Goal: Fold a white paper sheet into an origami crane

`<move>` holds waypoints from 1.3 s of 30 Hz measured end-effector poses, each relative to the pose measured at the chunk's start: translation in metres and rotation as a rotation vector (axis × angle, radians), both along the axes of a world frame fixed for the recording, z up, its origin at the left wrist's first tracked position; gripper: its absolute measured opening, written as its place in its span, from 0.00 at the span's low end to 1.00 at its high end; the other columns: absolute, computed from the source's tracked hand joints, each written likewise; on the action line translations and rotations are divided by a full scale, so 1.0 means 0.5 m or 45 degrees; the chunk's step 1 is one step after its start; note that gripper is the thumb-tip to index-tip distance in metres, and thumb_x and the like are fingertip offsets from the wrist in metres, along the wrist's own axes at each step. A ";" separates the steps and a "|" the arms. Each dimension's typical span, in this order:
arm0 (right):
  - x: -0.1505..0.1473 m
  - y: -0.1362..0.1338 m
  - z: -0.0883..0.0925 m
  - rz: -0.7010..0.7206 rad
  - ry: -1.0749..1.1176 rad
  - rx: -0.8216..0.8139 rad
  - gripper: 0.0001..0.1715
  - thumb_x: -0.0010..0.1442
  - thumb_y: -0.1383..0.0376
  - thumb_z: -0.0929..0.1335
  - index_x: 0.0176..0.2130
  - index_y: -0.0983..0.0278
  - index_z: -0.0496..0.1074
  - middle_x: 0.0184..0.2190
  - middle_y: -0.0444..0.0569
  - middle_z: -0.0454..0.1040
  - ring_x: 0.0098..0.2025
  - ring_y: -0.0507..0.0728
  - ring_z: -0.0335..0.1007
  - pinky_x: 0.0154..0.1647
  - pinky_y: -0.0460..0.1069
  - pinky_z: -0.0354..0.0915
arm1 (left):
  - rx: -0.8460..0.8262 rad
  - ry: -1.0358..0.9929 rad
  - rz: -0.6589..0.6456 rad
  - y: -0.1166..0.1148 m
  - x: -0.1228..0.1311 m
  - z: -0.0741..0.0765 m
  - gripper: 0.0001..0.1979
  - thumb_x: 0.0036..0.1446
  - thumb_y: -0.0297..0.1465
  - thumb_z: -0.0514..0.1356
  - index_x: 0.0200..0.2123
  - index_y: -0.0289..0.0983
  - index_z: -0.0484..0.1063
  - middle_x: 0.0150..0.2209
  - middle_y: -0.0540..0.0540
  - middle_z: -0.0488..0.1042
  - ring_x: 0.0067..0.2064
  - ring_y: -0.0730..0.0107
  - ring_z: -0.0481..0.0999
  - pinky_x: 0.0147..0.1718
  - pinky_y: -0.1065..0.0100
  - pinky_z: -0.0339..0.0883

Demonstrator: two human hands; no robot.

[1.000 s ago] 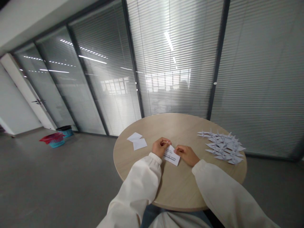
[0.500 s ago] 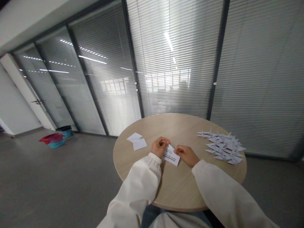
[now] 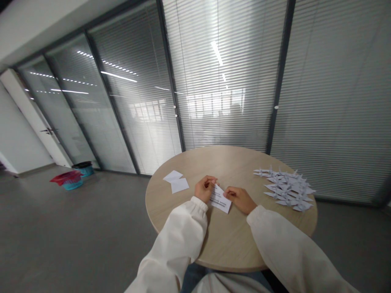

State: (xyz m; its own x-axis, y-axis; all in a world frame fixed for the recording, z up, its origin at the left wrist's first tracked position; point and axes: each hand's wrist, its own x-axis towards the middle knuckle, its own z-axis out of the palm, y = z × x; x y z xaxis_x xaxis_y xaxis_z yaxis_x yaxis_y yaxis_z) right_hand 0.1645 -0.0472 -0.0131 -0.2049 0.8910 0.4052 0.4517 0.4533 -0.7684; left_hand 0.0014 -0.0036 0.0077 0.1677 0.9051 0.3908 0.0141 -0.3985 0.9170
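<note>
A white sheet of paper (image 3: 220, 202) with printed lines of text lies between my hands, over the middle of the round table. My left hand (image 3: 205, 189) pinches its upper left edge, the fingers closed together. On the opposite edge, my right hand (image 3: 240, 198) grips the paper between thumb and fingers. Two white paper pieces (image 3: 179, 185) rest on the table to the left of my hands. Off to the right sits a cluster of folded paper cranes (image 3: 287, 188), several of them packed close together.
The round wooden table (image 3: 226, 244) stands before glass partitions with blinds (image 3: 226, 73). On the floor at the left are a blue bin with a red liner (image 3: 69, 180) and another with a black liner (image 3: 84, 167). A white door (image 3: 42, 122) is farther left.
The fingers of my left hand have shifted very slightly at the paper's top edge. Everything else stays in place.
</note>
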 end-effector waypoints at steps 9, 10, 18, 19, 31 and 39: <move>0.011 0.008 -0.001 -0.147 0.005 0.026 0.14 0.55 0.58 0.63 0.30 0.64 0.72 0.26 0.47 0.76 0.29 0.54 0.71 0.31 0.46 0.63 | 0.024 -0.140 0.080 0.013 -0.003 -0.001 0.14 0.46 0.37 0.61 0.33 0.32 0.71 0.25 0.44 0.76 0.24 0.72 0.73 0.23 0.73 0.65; 0.014 0.009 -0.001 -0.182 0.026 0.036 0.14 0.56 0.58 0.63 0.30 0.64 0.72 0.26 0.46 0.76 0.29 0.54 0.71 0.31 0.46 0.63 | 0.019 -0.152 0.072 0.014 -0.003 -0.002 0.14 0.46 0.37 0.61 0.32 0.32 0.71 0.26 0.44 0.76 0.25 0.72 0.73 0.24 0.73 0.65; 0.024 0.016 0.000 -0.411 0.275 0.081 0.16 0.55 0.55 0.63 0.29 0.64 0.71 0.27 0.47 0.75 0.30 0.55 0.70 0.31 0.47 0.63 | -0.085 -0.130 0.091 0.022 0.001 -0.012 0.13 0.42 0.37 0.63 0.28 0.32 0.71 0.22 0.48 0.72 0.24 0.74 0.71 0.22 0.73 0.68; 0.025 0.016 0.001 -0.420 0.291 0.084 0.16 0.55 0.55 0.63 0.29 0.64 0.71 0.27 0.47 0.75 0.30 0.56 0.70 0.30 0.47 0.63 | -0.086 -0.110 0.093 0.022 0.001 -0.013 0.13 0.43 0.37 0.63 0.27 0.32 0.71 0.22 0.48 0.72 0.24 0.74 0.71 0.21 0.73 0.68; 0.023 0.012 0.004 -0.451 0.099 0.170 0.17 0.58 0.54 0.60 0.29 0.62 0.69 0.26 0.47 0.73 0.29 0.54 0.68 0.30 0.46 0.62 | 0.001 0.162 0.127 0.020 -0.001 -0.021 0.09 0.49 0.35 0.58 0.29 0.34 0.71 0.26 0.46 0.74 0.27 0.72 0.72 0.23 0.74 0.65; 0.016 0.012 -0.002 -0.281 0.034 0.204 0.17 0.60 0.58 0.58 0.35 0.64 0.70 0.32 0.49 0.73 0.34 0.54 0.68 0.35 0.47 0.63 | 0.151 0.519 -0.017 0.008 0.006 -0.022 0.16 0.52 0.42 0.54 0.30 0.35 0.74 0.26 0.47 0.74 0.28 0.72 0.70 0.27 0.73 0.60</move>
